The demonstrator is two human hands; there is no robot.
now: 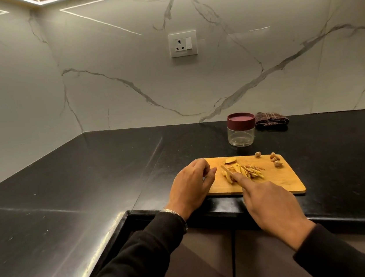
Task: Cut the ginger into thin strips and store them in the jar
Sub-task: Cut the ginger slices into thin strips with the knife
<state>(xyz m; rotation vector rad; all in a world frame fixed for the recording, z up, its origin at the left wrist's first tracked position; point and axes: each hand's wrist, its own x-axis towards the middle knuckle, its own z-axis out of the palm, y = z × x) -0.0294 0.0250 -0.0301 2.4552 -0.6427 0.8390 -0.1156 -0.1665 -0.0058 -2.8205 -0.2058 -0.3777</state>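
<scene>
On a board point(274, 183) at the tabletop's point(90, 184) front edge, the right hand point(270, 205) has its fingers closed round a knife point(227, 171), forefinger along the blade, among ginger strips point(247, 171). The left hand point(192, 187) rests at the board's left end, fingers curled; what they hold cannot be told. The lidded jar point(242, 132) stands behind the board, near the tabletop's back edge.

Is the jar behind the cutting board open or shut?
Shut and empty: the jar stands upright with its maroon lid on, clear body showing nothing inside.
</scene>
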